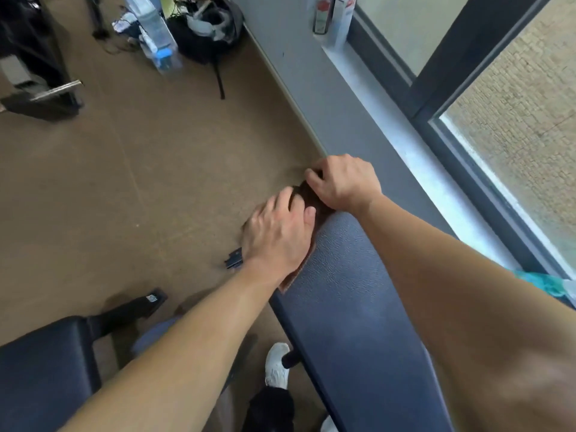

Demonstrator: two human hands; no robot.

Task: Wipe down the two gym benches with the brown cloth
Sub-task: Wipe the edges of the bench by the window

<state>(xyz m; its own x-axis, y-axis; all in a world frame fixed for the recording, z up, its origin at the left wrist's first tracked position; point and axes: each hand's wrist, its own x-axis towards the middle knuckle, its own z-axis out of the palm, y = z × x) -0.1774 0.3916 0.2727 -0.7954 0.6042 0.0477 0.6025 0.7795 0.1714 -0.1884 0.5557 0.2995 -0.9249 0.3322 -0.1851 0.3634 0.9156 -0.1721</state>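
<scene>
A dark blue padded gym bench [352, 294] runs from the bottom right up to the middle of the view. The brown cloth [310, 198] lies over its far end. My left hand [277, 235] presses flat on the cloth at the bench's left edge, with a corner of cloth showing under my wrist. My right hand [343, 182] grips the cloth at the bench's far tip, fingers curled over it. A second dark bench [43, 369] sits at the bottom left, its black frame leg pointing toward the middle.
A grey wall and window sill [405, 145] run along the right, with spray cans [330, 17] at the far end. A black bag [205, 32] and water bottles [159, 42] lie on the brown floor at the back. Black equipment stands at the far left. My white shoe [276, 366] is below.
</scene>
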